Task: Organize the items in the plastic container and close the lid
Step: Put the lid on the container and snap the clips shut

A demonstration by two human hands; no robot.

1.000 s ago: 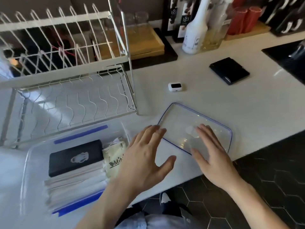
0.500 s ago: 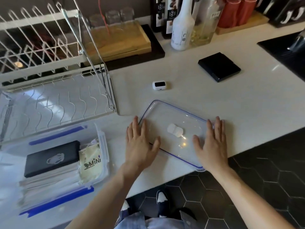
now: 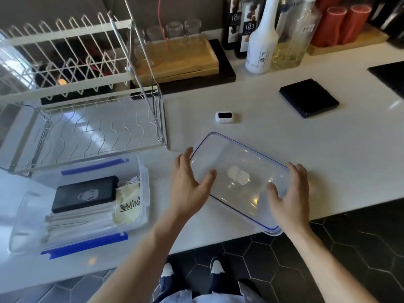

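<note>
Reaching forward over a white bench [image 3: 284, 138], both bare forearms stretched toward a clear lid [image 3: 238, 180] with a blue seal line round its rim. The left hand [image 3: 188, 184] was at the lid's left short end, fingers straight and spread, thumb lying over the lid's surface. The right hand [image 3: 288, 195] was at the right short end, fingers loosely extended along the edge, thumb over the lid. Both hands were open wide around the lid; whether they had lifted it off the bench could not be told.

The lid lay near the bench's front edge, its near right corner overhanging it. Its long axis ran diagonally, from far left to near right.

To the left, well apart from the lid, sat the open container [image 3: 140, 193] with blue latches, long side facing the person. Inside lay a black box [image 3: 85, 195], a stack of pale packets [image 3: 76, 221] and a sachet [image 3: 129, 204].

Behind the container stood a wire rack [image 3: 87, 119]. Farther back lay a small white device [image 3: 225, 117], a black pad [image 3: 308, 97], bottles [image 3: 260, 44] and a wooden board [image 3: 179, 55]. Dark hexagonal floor tiles [image 3: 328, 248] showed below the bench.
</note>
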